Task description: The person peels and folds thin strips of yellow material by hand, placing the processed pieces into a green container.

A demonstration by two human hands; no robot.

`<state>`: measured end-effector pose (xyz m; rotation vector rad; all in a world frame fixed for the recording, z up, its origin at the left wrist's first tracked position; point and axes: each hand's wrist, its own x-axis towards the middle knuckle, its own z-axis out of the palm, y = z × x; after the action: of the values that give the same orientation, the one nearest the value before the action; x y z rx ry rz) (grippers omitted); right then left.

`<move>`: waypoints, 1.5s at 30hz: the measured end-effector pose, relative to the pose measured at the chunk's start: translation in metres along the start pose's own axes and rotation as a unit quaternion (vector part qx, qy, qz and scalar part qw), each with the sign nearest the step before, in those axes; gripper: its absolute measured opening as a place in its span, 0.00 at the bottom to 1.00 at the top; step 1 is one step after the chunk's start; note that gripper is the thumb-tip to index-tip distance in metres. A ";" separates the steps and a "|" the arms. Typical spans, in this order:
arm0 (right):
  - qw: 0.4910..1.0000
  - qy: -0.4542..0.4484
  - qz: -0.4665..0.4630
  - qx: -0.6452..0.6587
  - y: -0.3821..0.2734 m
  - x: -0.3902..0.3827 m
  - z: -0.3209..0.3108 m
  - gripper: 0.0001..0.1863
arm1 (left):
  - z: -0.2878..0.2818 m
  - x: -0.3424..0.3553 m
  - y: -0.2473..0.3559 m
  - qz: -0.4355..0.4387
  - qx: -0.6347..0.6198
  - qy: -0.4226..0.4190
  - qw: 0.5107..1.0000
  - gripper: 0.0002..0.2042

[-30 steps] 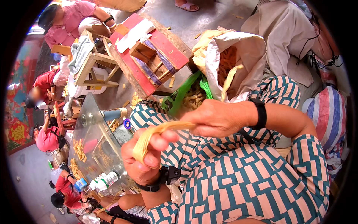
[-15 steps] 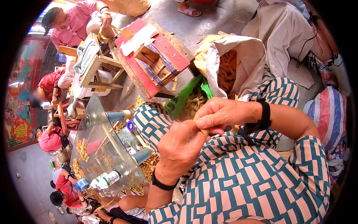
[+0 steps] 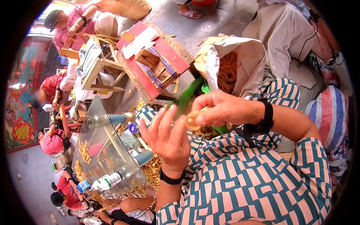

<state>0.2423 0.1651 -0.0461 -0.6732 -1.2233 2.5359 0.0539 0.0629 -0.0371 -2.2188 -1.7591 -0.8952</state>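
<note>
My right hand [image 3: 228, 108] is closed in a pinch on a coiled tan strip [image 3: 192, 120], whose loop sticks out beyond the thumb and fingertips. Just left of it, my left hand [image 3: 167, 137] is raised with its fingers apart and nothing in it. The two hands do not touch. Below and behind my right hand, a green plastic bag [image 3: 187, 95] with tan pieces lies between my knees. Past it stands a white sack [image 3: 245, 56], its mouth wide, filled with orange-brown strips [image 3: 227, 71].
A red-topped wooden bench [image 3: 125, 48] holds a small wooden frame. To the left is a glass table [image 3: 101, 135] with bottles [image 3: 107, 182] on it and tan pieces beneath. Several people in pink or red work along the left side. A striped bag [image 3: 326, 116] sits at right.
My hands were together at a small piece. Now the left hand has moved away to the left with its fingers spread, and the right holds up the coiled strip.
</note>
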 end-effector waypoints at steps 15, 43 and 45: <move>0.982 -0.028 -0.042 0.182 0.009 0.005 0.009 0.21 | 0.020 -0.007 0.007 -0.050 -0.270 0.037 0.961 0.10; 0.649 0.009 -0.297 -0.701 0.001 -0.007 -0.006 0.04 | -0.003 0.010 -0.018 0.045 -0.134 -0.255 0.957 0.13; 0.664 -0.021 -0.273 -0.696 0.000 -0.015 -0.013 0.04 | -0.004 0.005 -0.017 0.048 -0.139 -0.261 0.954 0.10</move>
<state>0.2616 0.1672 -0.0489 -0.3047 -2.7279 0.7367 0.0370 0.0699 -0.0353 -2.9102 -1.7846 -0.5961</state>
